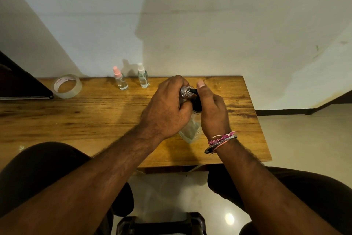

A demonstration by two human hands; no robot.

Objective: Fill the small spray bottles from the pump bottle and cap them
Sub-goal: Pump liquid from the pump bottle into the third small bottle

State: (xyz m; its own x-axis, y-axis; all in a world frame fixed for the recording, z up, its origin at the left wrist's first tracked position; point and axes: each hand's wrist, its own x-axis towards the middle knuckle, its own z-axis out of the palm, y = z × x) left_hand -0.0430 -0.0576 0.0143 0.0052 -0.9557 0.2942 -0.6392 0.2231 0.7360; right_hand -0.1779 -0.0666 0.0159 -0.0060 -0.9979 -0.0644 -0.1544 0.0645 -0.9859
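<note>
From the head view, the left hand [167,109] curls round a small clear plastic spray bottle with an open threaded neck [185,91], holding it uncapped so that its mouth meets the black spout of the clear pump bottle [192,130], which stands on the wooden surface [95,120] between the two wrists. The right hand [213,109] wraps the black pump head, its thumb raised above the spout; I judge it is placed to press the pump while the left keeps the small mouth lined up under the nozzle, so liquid goes in rather than onto the wood. How full the held bottle is cannot be told, since fingers cover its body. Two more small clear bottles stand upright near the far edge, well apart from the hands: one with a pink spray cap [119,79] and, beside it, one with a white spray cap [143,75], both apparently holding liquid and capped. A roll of clear tape [67,86] lies at the far left. The pump bottle sits toward the right part of the surface, fairly near the front edge; open wood stretches to the left, giving room to set the filled bottle down.
</note>
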